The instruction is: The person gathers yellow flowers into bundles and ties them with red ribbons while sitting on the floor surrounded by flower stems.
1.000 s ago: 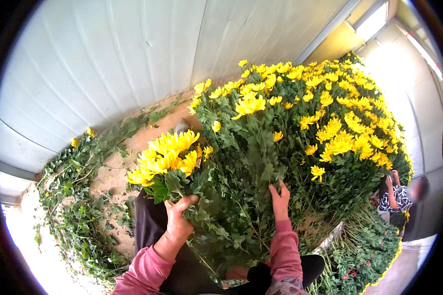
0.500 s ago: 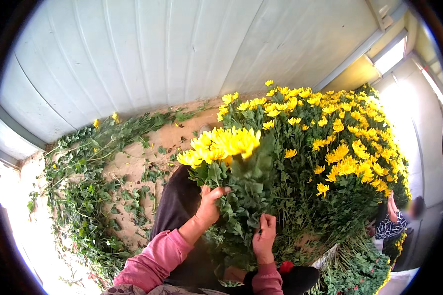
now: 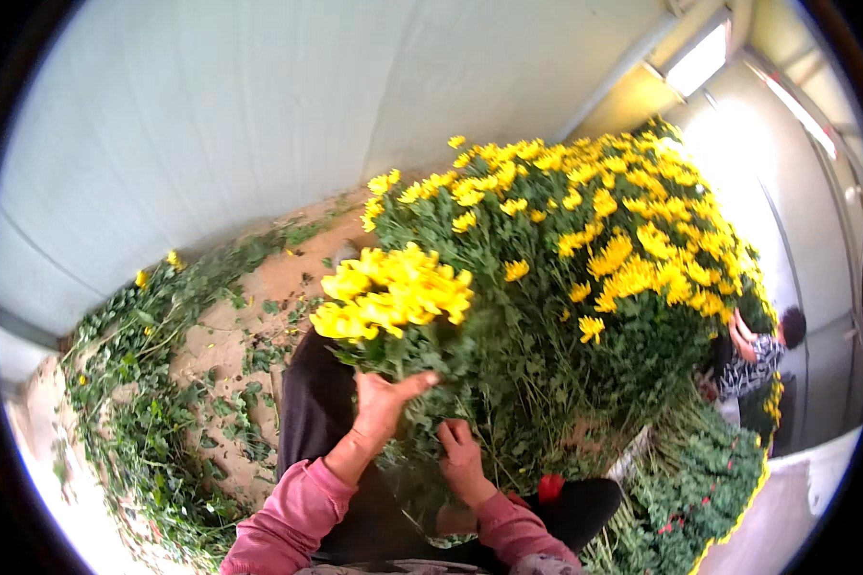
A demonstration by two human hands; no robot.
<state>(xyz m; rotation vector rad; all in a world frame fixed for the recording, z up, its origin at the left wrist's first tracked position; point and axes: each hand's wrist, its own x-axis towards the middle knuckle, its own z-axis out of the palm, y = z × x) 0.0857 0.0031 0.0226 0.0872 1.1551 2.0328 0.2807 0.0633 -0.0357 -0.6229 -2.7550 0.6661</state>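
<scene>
A bunch of yellow chrysanthemums (image 3: 393,292) stands upright in my left hand (image 3: 379,407), whose fingers wrap round the leafy stems just below the blooms, thumb stretched across them. Lower down and to the right, my right hand (image 3: 465,462) is closed, its curled fingers against the lower leaves and stems. What it pinches is hidden by the fingers and the greenery. Behind and right of the bunch rises a large heap of cut yellow chrysanthemums (image 3: 628,273) with dark green foliage.
Stripped leaves and stems (image 3: 153,431) litter the sandy floor (image 3: 225,350) on the left. A pale panelled wall (image 3: 230,125) runs along the back. At the far right, another person (image 3: 753,359) works beside the heap. Bundled stems with red ties (image 3: 681,489) lie at lower right.
The view has shifted, so the heap sits further left. The bunch is tilted more, its blooms facing me more fully. My right hand has stayed low by the stems, fingers still curled.
</scene>
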